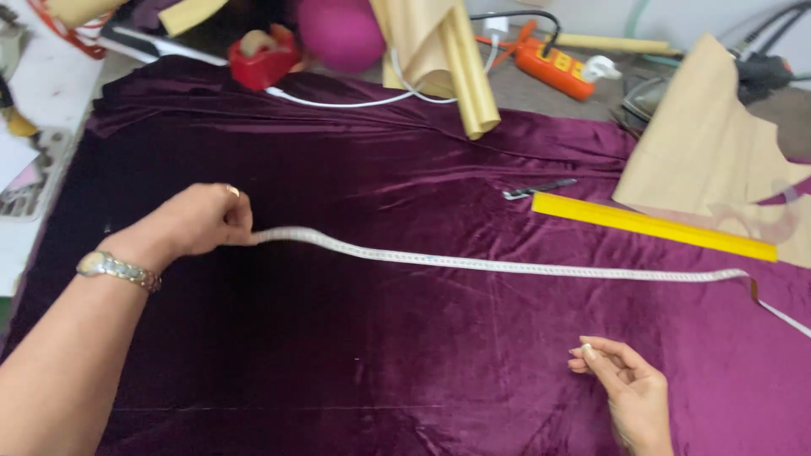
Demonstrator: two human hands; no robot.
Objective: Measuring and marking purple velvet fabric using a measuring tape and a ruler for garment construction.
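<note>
A wide stretch of purple velvet cloth is lying open between the hands, with only the white measuring tape crossing it, while the yellow ruler, tan paper pattern and rolled paper are crowding the far side.
</note>
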